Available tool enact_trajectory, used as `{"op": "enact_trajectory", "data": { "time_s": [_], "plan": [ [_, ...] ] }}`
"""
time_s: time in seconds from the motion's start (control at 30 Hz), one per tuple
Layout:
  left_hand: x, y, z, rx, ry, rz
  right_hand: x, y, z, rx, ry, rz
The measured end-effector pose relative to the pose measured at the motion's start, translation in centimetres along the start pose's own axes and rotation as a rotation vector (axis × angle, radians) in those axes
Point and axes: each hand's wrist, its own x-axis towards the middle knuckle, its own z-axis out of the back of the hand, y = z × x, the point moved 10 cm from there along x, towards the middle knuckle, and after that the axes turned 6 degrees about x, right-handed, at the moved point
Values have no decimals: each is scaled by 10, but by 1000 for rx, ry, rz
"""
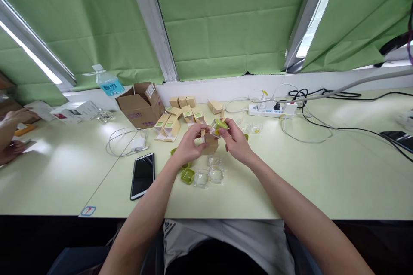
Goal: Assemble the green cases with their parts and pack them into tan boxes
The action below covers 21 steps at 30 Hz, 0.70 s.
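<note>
Over the middle of the table, my right hand (pixel 238 142) holds a small clear container with a green part (pixel 220 124) between thumb and fingers. My left hand (pixel 190 145) is closed on the edge of a small kraft box (pixel 211 143), just below and left of the container. Nearer to me lie clear cups (pixel 216 174) and green cups (pixel 187 176), one partly behind my left hand. Several small kraft boxes (pixel 172 127) stand beyond my left hand. More clear cups (pixel 256 128) sit behind my right hand.
A cardboard box (pixel 141 106) stands back left, near a water bottle (pixel 109 82). A phone (pixel 143 176) and white charger (pixel 138 144) lie left. A power strip (pixel 270 111) with cables is back right. Another person's hands (pixel 14 150) are at the far left.
</note>
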Motion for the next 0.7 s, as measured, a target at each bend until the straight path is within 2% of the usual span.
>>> {"op": "enact_trajectory", "data": {
  "time_s": [0.17, 0.3, 0.43, 0.57, 0.7],
  "plan": [
    [-2, 8, -4, -115, 24, 91, 3, -8, 3, -66, 6, -39],
    [-2, 10, -8, -157, 51, 96, 7, -15, 2, -19, 4, -72],
    [0, 11, -10, -91, -11, 102, 8, -21, 0, -45, 4, -102],
    [1, 16, -14, -130, -75, 162, 6, -12, 0, -257, -4, 12],
    [1, 22, -15, -142, -78, 230, 4, -4, -2, -383, 2, 86]
  ]
}}
